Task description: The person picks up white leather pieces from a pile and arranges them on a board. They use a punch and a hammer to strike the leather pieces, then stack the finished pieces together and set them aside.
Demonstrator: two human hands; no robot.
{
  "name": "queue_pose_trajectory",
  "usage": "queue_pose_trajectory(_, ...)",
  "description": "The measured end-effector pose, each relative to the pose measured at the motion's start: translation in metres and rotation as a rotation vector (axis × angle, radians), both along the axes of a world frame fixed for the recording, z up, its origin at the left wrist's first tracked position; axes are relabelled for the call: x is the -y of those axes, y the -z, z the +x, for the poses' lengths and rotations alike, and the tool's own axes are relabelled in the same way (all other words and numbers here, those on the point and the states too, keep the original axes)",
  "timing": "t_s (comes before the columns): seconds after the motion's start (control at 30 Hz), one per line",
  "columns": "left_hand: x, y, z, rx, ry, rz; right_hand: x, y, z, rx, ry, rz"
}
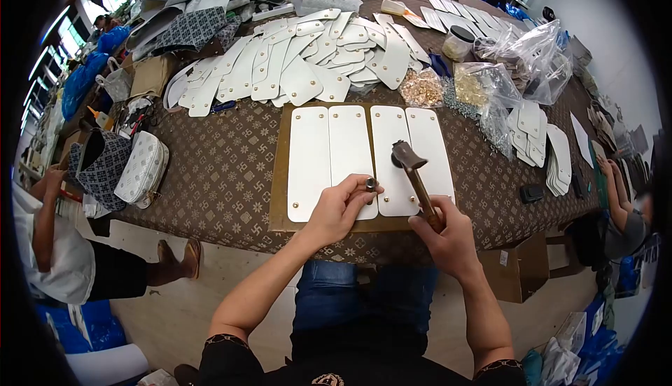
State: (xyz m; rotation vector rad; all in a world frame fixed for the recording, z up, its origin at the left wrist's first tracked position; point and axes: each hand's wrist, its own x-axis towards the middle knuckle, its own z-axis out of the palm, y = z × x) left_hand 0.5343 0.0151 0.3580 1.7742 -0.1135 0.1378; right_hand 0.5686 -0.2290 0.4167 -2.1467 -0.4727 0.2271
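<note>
My left hand [336, 211] pinches a small metal punch tool [371, 184] over the lower end of the second white strip [351, 148]. My right hand [444, 232] is wrapped round the wooden handle of a hammer [409, 158], whose dark head is above the third and fourth strips. Four white strips with brass-coloured rivets at their ends lie side by side on a brown board [278, 197]. The tip of the punch is partly hidden by my fingers.
Behind the board is a heap of white riveted pieces [301, 81]. Bags of rivets [422, 88] and a jar [458, 43] stand right of it. A white pouch [142, 169] lies left. Co-workers [59, 246] are at both sides.
</note>
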Motion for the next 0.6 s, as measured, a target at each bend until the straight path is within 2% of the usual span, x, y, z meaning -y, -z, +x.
queue_pose_trajectory(0.03,0.001,0.004,0.001,0.004,-0.003,0.002,0.000,-0.018,-0.006,-0.138,-0.031,0.104)
queue_pose_trajectory(0.07,0.004,0.011,0.003,0.089,-0.014,-0.016,0.001,-0.041,-0.010,-0.132,-0.038,0.106)
queue_pose_trajectory(0.13,0.004,0.013,0.002,0.168,-0.022,-0.033,0.007,-0.090,-0.023,-0.319,-0.069,0.342)
queue_pose_trajectory(0.2,0.003,0.010,0.001,0.079,-0.014,-0.030,0.008,-0.115,-0.041,0.048,-0.030,0.733)
queue_pose_trajectory(0.23,0.004,0.012,0.002,0.078,-0.014,-0.034,0.004,-0.115,-0.041,0.046,-0.030,0.729)
queue_pose_trajectory(0.3,0.004,0.014,0.003,0.130,-0.026,-0.039,-0.004,-0.109,-0.039,0.251,-0.241,1.168)
queue_pose_trajectory(0.37,0.000,0.004,0.000,0.062,-0.037,0.035,0.003,-0.073,-0.029,0.168,-0.146,0.051)
queue_pose_trajectory(0.4,-0.001,0.000,-0.003,-0.016,-0.033,0.115,0.006,-0.057,-0.031,0.168,-0.138,0.051)
queue_pose_trajectory(0.47,0.000,0.010,0.000,0.132,-0.033,0.078,0.007,-0.042,-0.024,0.024,-0.218,-0.086)
queue_pose_trajectory(0.5,0.002,0.010,0.003,0.202,-0.023,0.024,0.007,-0.044,-0.019,-0.034,-0.164,0.028)
queue_pose_trajectory(0.57,0.000,0.016,0.004,0.124,0.006,-0.003,0.016,-0.048,-0.032,-0.149,-0.057,0.233)
queue_pose_trajectory(0.6,0.002,0.012,0.004,0.121,0.002,-0.036,0.021,-0.053,-0.030,-0.145,-0.048,0.235)
